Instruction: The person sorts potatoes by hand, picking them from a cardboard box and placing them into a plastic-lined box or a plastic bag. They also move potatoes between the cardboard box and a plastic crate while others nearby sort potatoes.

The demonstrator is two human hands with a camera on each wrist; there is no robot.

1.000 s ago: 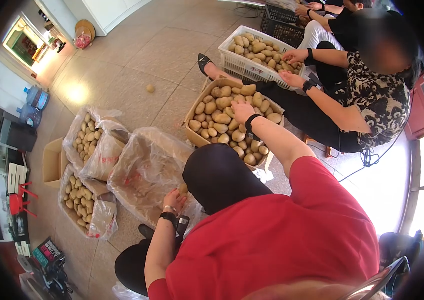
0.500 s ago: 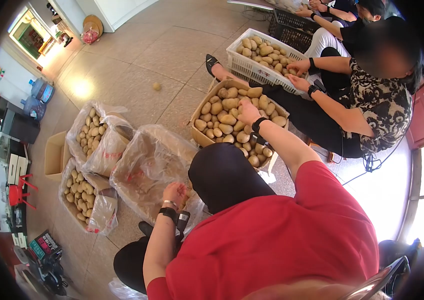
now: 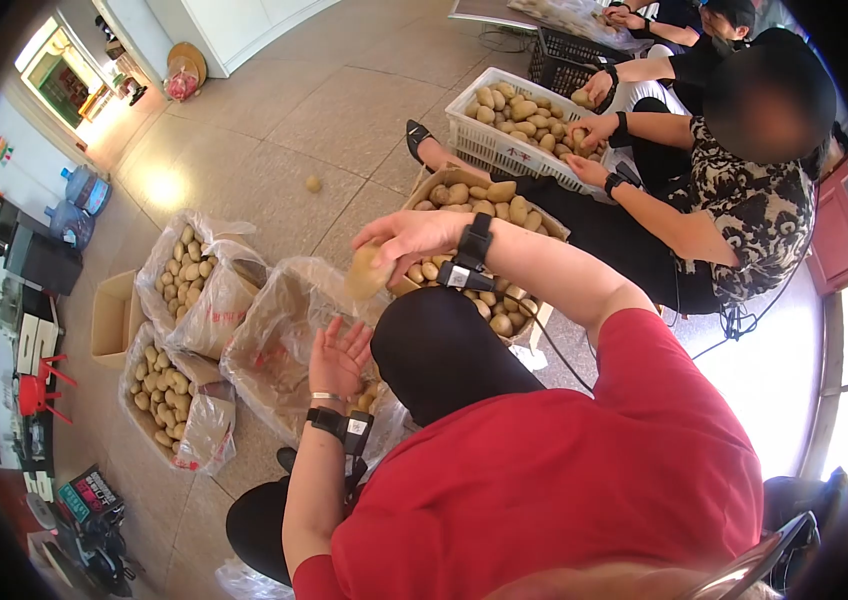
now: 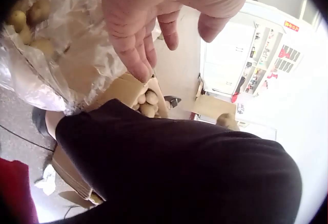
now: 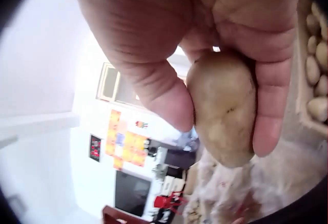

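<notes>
My right hand (image 3: 412, 242) pinches a potato (image 3: 371, 272) above the plastic-lined box (image 3: 262, 335). In the right wrist view, thumb and fingers of the right hand (image 5: 205, 45) grip the potato (image 5: 224, 109) from both sides. Palm up and fingers spread, my left hand (image 3: 338, 360) is over the near side of the lined box, holding nothing; the left wrist view shows the same hand (image 4: 169, 14) empty. A few potatoes lie in the lined box beside the left wrist. A cardboard box full of potatoes (image 3: 502, 190) is partly hidden behind my right forearm.
Two lined boxes of potatoes (image 3: 184, 285) and an empty cardboard box (image 3: 116, 315) stand at the left. One potato (image 3: 313, 184) lies on the floor. A person in a patterned top (image 3: 754, 215) reaches into a white crate (image 3: 504, 150); others sit behind.
My right hand has left the full potato box and moved left with a potato. My left hand has released its potato and opened, palm up. Another person's hand now reaches to the white crate.
</notes>
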